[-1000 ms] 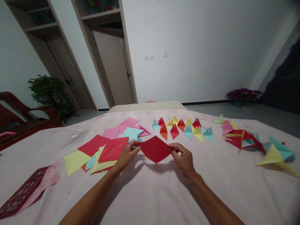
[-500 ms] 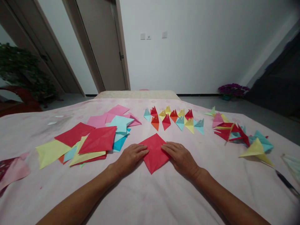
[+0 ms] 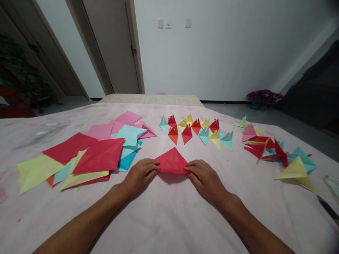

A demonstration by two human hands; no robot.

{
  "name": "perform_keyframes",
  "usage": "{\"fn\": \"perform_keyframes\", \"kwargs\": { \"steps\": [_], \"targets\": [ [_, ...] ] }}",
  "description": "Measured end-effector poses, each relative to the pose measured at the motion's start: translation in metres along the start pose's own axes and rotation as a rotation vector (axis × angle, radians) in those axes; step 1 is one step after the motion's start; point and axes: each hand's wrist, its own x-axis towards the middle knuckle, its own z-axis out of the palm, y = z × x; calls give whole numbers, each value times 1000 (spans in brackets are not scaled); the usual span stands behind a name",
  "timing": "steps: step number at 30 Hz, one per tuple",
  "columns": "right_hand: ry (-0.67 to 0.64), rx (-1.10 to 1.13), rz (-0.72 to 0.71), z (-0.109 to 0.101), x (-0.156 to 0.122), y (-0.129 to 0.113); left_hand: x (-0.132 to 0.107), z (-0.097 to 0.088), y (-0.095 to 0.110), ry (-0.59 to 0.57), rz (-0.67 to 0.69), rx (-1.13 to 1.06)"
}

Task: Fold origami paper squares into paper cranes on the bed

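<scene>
A red square of origami paper [image 3: 172, 160] is held between my two hands in the middle of the table. Its far corner points away from me, and the near part is bent along a line running from hand to hand, lifted a little off the cloth. My left hand [image 3: 144, 173] pinches the left corner between thumb and fingers. The right corner is pinched the same way in my right hand [image 3: 203, 176]. Beyond the paper stand several small folded paper birds [image 3: 187, 134] in red, yellow, orange and light blue.
Loose paper squares [image 3: 97, 155] in several colours overlap on the left. Folded paper shapes [image 3: 267, 150] lie heaped on the right, with a dark-handled tool [image 3: 328, 208] near the edge. A pink cloth [image 3: 169, 218] covers the table. A door [image 3: 113, 46] and potted purple flowers [image 3: 265, 97] stand beyond.
The red paper lay flat, its near corner towards me; now its near half is bent and raised. My fingers have gone from resting on it to pinching its side corners. The view has tilted down slightly.
</scene>
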Motion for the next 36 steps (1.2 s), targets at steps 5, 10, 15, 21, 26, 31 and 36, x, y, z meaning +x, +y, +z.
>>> {"fn": "perform_keyframes", "kwargs": {
  "steps": [5, 10, 15, 21, 26, 31, 36],
  "targets": [
    [10, 38, 91, -4, 8, -5, 9, -1, 1, 26, -110, -10],
    [36, 50, 180, 1, 12, 1, 13, 0, 1, 40, -146, 70],
    [114, 23, 125, 1, 9, -1, 10, -1, 8, 94, -67, 144],
    [200, -58, -335, -6, -2, -16, 1, -3, 18, 185, 73, 26],
    [183, -31, -348, -8, -3, -15, 1, -5, 5, 206, 70, -286],
    [98, -49, -312, -3, 2, -11, 4, -4, -5, 74, 41, -347],
    [158, -49, -310, -1, 5, -10, 8, -3, -5, 129, -9, -216]
  ]
}}
